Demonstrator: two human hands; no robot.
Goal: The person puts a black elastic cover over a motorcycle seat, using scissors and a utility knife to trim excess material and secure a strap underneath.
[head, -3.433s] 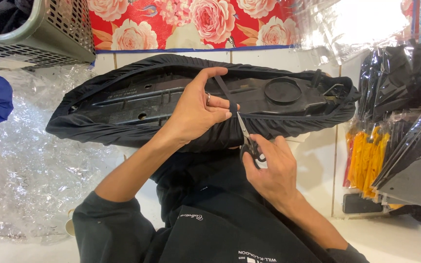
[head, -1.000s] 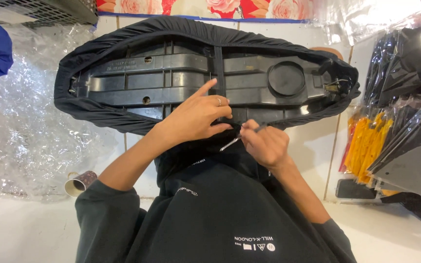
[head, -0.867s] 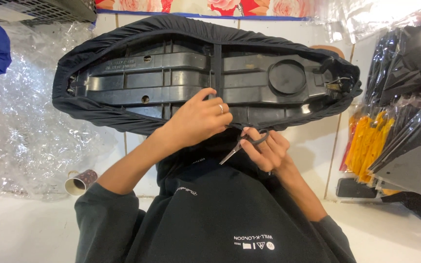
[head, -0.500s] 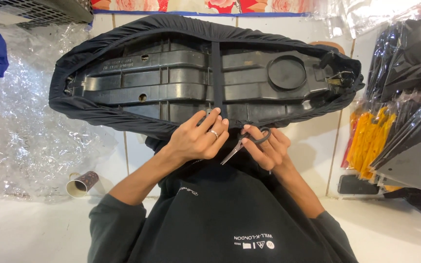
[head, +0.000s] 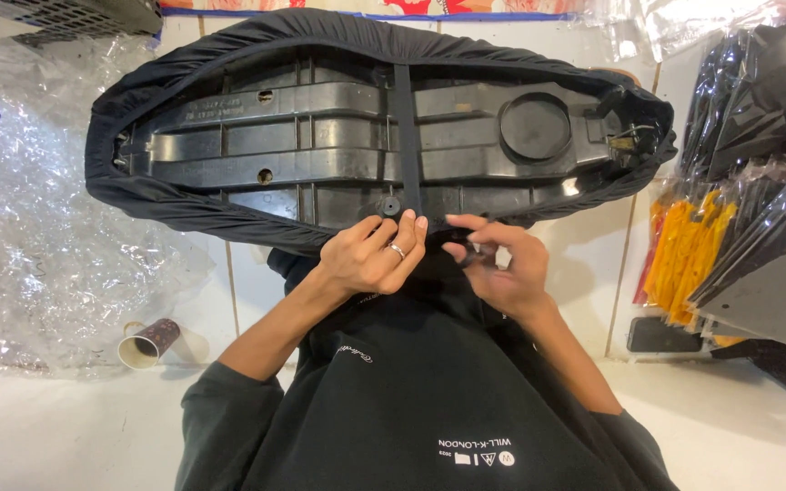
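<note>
Cover (head: 184,205) stretched over seat base (head: 338,136), strap (head: 407,136) across. Left hand (head: 370,259) pinches near hem; right hand (head: 502,264) curls round small dark object, unclear what. Near edge unfinished.

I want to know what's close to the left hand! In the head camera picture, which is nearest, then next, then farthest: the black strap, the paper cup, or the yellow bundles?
From the left hand:
1. Black strap, right at the fingertips, running up across the seat's underside.
2. Paper cup, lying on its side, lower left.
3. Yellow bundles, far right.

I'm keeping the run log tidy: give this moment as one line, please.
left hand: on seat cover edge by strap | right hand: pinching small dark item, unclear | seat base: underside up
</note>
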